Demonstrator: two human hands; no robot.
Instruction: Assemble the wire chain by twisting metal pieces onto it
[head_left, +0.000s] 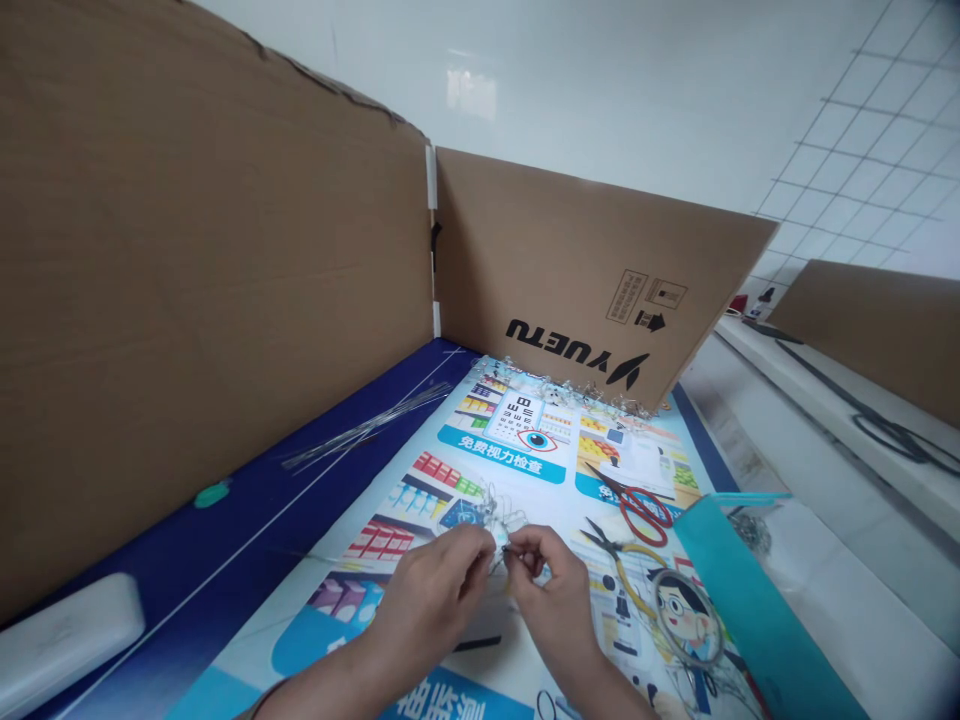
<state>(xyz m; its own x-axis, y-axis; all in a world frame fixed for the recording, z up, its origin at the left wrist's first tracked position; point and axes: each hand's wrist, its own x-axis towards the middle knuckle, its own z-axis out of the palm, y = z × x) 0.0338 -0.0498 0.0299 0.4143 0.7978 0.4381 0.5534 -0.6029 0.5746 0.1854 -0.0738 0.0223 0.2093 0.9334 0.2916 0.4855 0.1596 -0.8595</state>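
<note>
My left hand [439, 575] and my right hand [553, 578] meet low in the middle of the view, fingertips pinched close together. Between them is a small piece of bent silvery wire [496, 508], its thin loops standing up above the fingers. A tiny dark spot shows at my right fingertips, too small to name. Right of my right hand lie yellow-handled pliers [622, 560] with open jaws, and beyond them red-handled scissors [636, 505]. A coil of wire [688, 618] sits beside the pliers. Beneath everything is a printed poster sheet [517, 500].
Cardboard panels [210, 270] wall off the left and the back [570, 270]. Many bent wire pieces [570, 392] line the back panel's foot. Straight wires [367, 425] and a green lump [211, 494] lie left, near a white case [71, 640]. A teal box [765, 610] stands right.
</note>
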